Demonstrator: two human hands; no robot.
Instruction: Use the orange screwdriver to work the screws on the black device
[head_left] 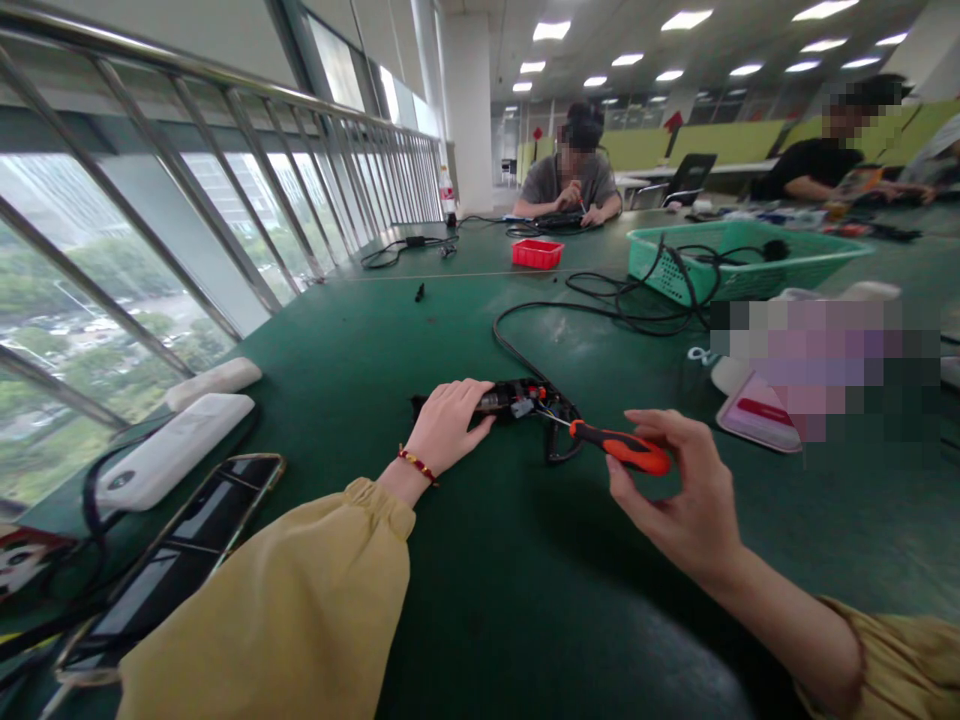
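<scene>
The green surface (pixel 465 330) has a big green basket (pixel 795 262) at two o'clock with black cables (pixel 705 255) in it, and I cannot tell what is in the small red tray (pixel 537 253) at twelve o'clock. In the middle, the black power box (pixel 517 398) lies open with its wires showing, so the work looks partway done. The left hand (pixel 448 425) rests on it with fingers flat. The right hand (pixel 686 495) fingers grasp an orange screwdriver (pixel 619 447), its tip at the wires.

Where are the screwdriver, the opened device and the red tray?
screwdriver (pixel 619 447): head view, middle of the orange handle.
opened device (pixel 517 400): head view, exposed wiring beside the left hand.
red tray (pixel 537 260): head view, front wall.
</scene>
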